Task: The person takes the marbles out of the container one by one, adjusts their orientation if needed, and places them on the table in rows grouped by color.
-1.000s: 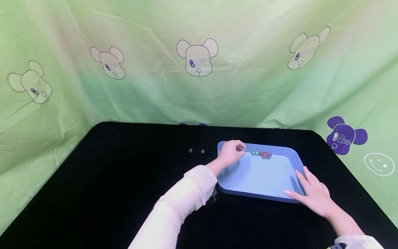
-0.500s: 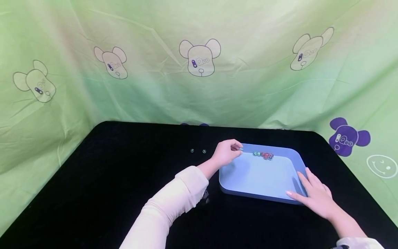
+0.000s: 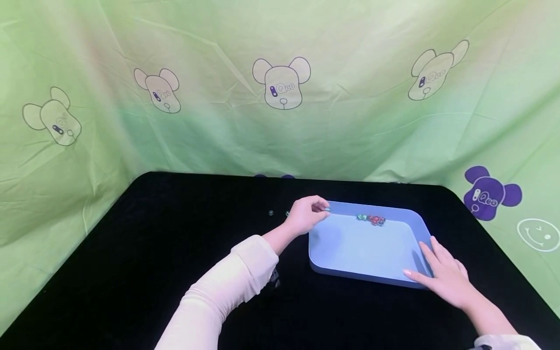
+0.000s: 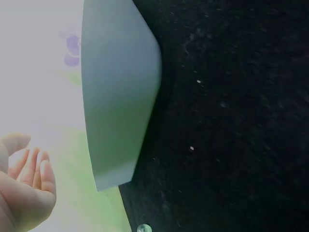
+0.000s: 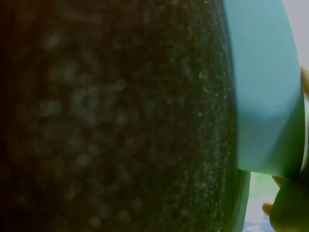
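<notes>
A light blue tray point(image 3: 363, 248) lies right of centre in the head view. Inside, near its back wall, several green and red glass marbles point(image 3: 371, 219) sit in a cluster. My left hand point(image 3: 304, 214) is above the tray's back left corner, thumb and fingers curled together. A small greenish marble point(image 3: 327, 209) shows between its fingertips; the left wrist view shows the hand point(image 4: 26, 183) but hides the marble. At the tray's front right corner my right hand point(image 3: 444, 272) rests over the rim, its fingers straight and spread.
Left of the tray, a clear marble point(image 3: 271, 213) lies on the black table point(image 3: 175, 253). Another marble point(image 3: 287, 213) beside it is partly covered by my left hand. A green printed curtain point(image 3: 280, 141) surrounds the table's back and sides.
My left hand has moved left from inside the tray to its back left corner, the greenish marble moving with it. The right hand stays at the tray's corner.
</notes>
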Action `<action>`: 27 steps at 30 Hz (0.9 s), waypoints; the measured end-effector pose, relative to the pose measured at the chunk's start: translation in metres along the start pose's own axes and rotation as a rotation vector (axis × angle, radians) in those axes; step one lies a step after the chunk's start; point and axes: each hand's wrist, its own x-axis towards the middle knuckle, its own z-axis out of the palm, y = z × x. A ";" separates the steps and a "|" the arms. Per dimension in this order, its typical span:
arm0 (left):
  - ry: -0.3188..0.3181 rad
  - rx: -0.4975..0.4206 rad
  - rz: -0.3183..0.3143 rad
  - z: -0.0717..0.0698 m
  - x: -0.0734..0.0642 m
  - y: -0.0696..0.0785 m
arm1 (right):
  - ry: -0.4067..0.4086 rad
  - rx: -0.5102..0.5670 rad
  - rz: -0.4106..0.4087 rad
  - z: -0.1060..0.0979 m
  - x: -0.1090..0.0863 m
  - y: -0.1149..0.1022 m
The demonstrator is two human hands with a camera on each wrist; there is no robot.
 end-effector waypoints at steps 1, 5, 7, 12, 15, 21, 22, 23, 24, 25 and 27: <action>0.000 0.000 -0.007 -0.002 -0.001 -0.001 | -0.002 0.000 0.001 0.000 0.000 0.000; 0.001 -0.002 -0.030 -0.009 -0.005 -0.004 | -0.010 -0.001 0.001 -0.001 0.001 -0.001; 0.005 -0.006 -0.033 -0.013 -0.007 -0.006 | -0.013 -0.005 0.001 -0.002 0.002 -0.001; 0.020 -0.007 -0.031 -0.020 -0.009 -0.010 | -0.006 -0.011 -0.007 -0.002 0.002 -0.001; 0.021 -0.004 -0.031 -0.025 -0.012 -0.012 | 0.002 -0.005 -0.012 -0.001 0.001 0.000; 0.035 0.009 -0.047 -0.033 -0.018 -0.017 | 0.006 -0.005 -0.013 0.000 0.000 0.000; 0.038 0.007 -0.049 -0.034 -0.018 -0.018 | 0.006 -0.009 -0.013 0.000 0.000 0.000; 0.039 0.004 -0.051 -0.035 -0.020 -0.018 | 0.007 -0.014 -0.013 0.000 0.000 0.000; 0.040 0.001 -0.054 -0.037 -0.021 -0.019 | 0.007 -0.017 -0.013 0.000 0.000 0.000; 0.040 -0.004 -0.054 -0.038 -0.022 -0.020 | 0.009 -0.021 -0.013 0.000 0.000 0.000; 0.044 -0.008 -0.061 -0.041 -0.024 -0.022 | 0.011 -0.027 -0.014 0.000 0.000 0.000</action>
